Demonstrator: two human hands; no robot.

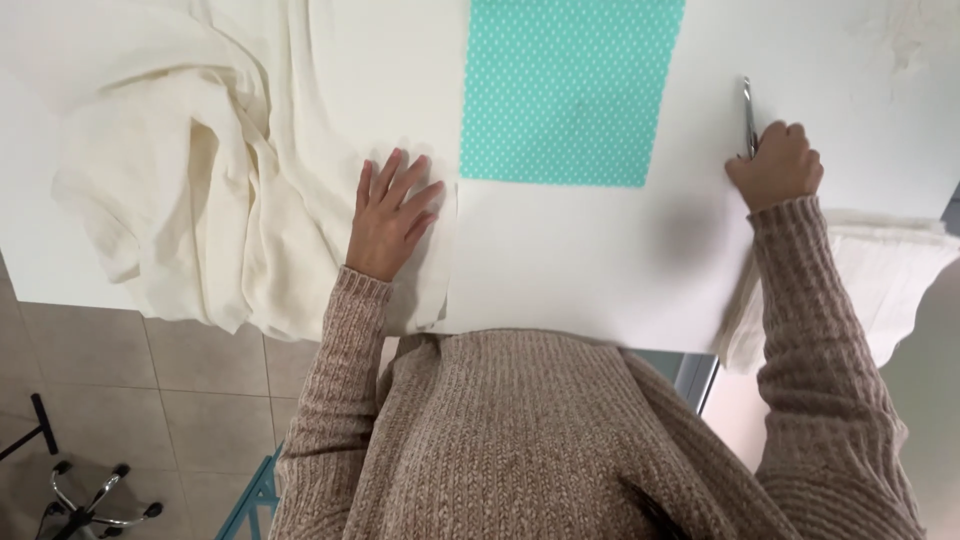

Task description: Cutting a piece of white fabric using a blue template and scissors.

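Cream cloth (pixel 210 170) lies heaped and rumpled over the left part of the white table (pixel 580 260), with one fold hanging off the near edge and a flatter flap spread toward the middle. The left hand (pixel 392 215) rests on that flap, open, palm down, fingers spread and pointing away from the person. Just beside the flap's right edge, toward the far edge of the table, lies a teal rectangle of dotted fabric (pixel 572 90), flat and smooth; the left hand's fingertips come near its near left corner but do not touch it. Well to the right, the right hand (pixel 778 165) is closed in a fist around scissors (pixel 749 115), whose metal blades point toward the far edge and lie close to the tabletop. Bare white table separates the scissors from the teal fabric. Past the right edge, under the right sleeve, more pale cloth (pixel 880 280) hangs. Both arms wear a beige ribbed knit. A tiled floor (pixel 190 400) shows below the near edge.
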